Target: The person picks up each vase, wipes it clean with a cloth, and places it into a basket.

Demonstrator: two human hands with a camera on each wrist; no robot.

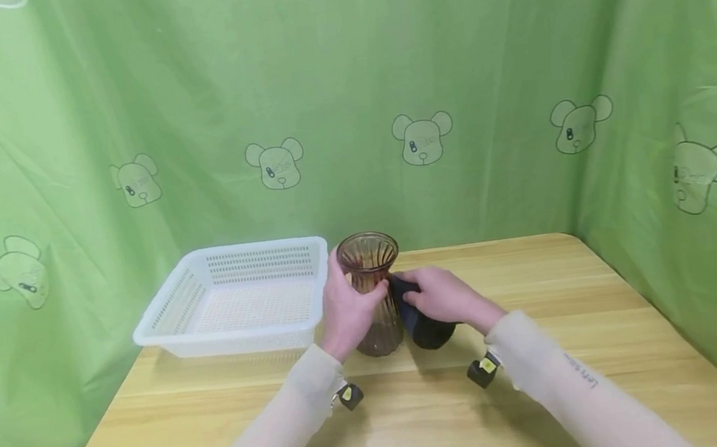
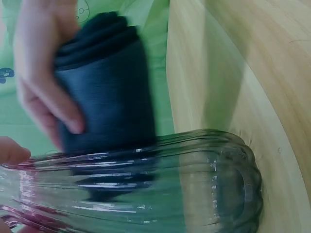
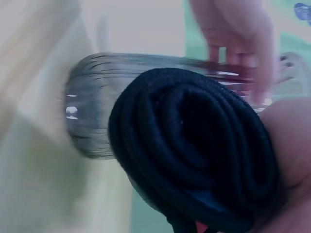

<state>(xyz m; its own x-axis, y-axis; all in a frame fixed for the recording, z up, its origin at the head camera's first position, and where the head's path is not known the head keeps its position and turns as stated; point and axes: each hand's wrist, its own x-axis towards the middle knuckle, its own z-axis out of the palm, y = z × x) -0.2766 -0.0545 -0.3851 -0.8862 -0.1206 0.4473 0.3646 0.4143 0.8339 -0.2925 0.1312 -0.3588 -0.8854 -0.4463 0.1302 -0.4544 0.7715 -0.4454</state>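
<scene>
Brownish ribbed-glass vase (image 1: 380, 327) is held upright by left hand (image 1: 346, 311), fingers round its neck, at pale wooden table (image 1: 419, 428); rolled black cloth (image 1: 432, 332) is gripped alongside by right hand (image 1: 441, 293). Vase likely stiff, slippery, fragile, best held at neck; cloth soft, light.

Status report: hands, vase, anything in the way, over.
Left hand grips upright glass vase by neck. Right hand holds rolled dark cloth beside it. White basket at left, apparently not blocking.
</scene>
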